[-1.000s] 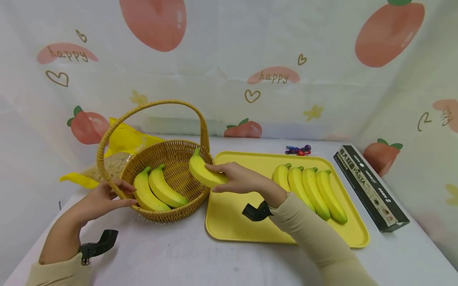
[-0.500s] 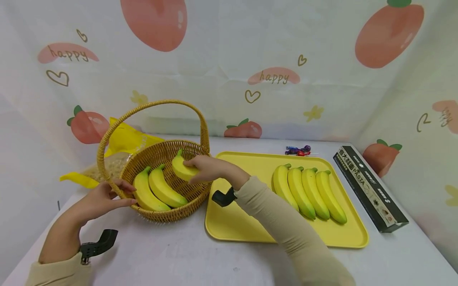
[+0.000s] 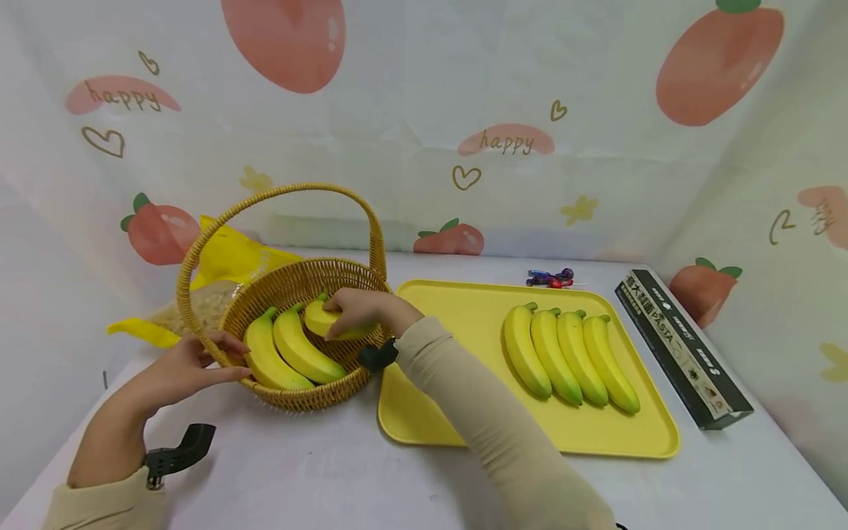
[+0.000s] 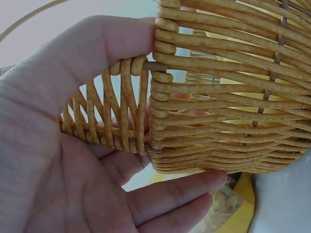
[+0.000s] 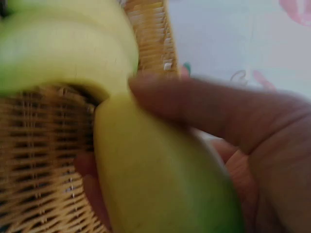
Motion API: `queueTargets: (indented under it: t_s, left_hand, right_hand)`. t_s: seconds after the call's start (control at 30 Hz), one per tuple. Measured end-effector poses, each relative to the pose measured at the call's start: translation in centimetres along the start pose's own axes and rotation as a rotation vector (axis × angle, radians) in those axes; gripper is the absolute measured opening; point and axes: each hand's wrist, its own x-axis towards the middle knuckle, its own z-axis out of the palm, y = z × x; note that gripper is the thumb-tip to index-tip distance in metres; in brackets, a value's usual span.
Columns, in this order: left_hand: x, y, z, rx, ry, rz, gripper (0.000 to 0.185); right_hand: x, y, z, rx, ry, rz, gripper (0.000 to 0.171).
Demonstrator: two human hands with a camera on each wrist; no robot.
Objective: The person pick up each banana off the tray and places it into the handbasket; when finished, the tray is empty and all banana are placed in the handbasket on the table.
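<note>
A banana (image 3: 321, 322) was gripped by the right hand (image 3: 358, 309) inside the basket (image 3: 331, 390) — its rim was held by the left hand (image 3: 188, 364).

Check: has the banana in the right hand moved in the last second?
Yes. The banana went left, from over the tray edge into the basket.

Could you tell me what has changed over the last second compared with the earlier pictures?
The right hand, gripping a banana throughout, has carried it leftward from above the tray's left edge over the rim and down into the wicker basket, beside the two bananas lying there. The left hand still holds the basket's near rim. The four bananas on the yellow tray have not moved.
</note>
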Motion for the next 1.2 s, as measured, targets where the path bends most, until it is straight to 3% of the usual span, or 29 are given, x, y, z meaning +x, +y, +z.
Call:
queueTargets:
  t_s: [0.17,0.27,0.37,0.67,0.97,1.2]
  left_hand:
    - [0.1,0.0,0.1,-0.014,-0.003,0.003,0.038]
    - [0.2,-0.1,0.1,-0.013,-0.005,0.0,0.038]
    - [0.2,0.0,0.2,-0.008,-0.005,-0.002,0.038]
    - [0.0,0.1,0.0,-0.015,-0.01,-0.009,0.039]
    - [0.1,-0.1,0.1,-0.016,-0.007,-0.009,0.038]
    - [0.0,0.1,-0.1,-0.017,-0.002,0.003,0.038]
  right_hand:
    - [0.4,-0.1,-0.2,0.011,-0.019,0.012,0.017]
    - [0.5,0.1,-0.1,0.045,-0.043,0.062,0.05]
    - [0.8,0.3,0.2,0.114,-0.082,0.116,0.066]
    - [1.0,0.7,1.1,0.374,-0.177,0.254,0.072]
    - [0.9,0.5,1.3,0.383,-0.187,0.263,0.071]
    - [0.2,0.2,0.7,0.27,-0.113,0.198,0.07]
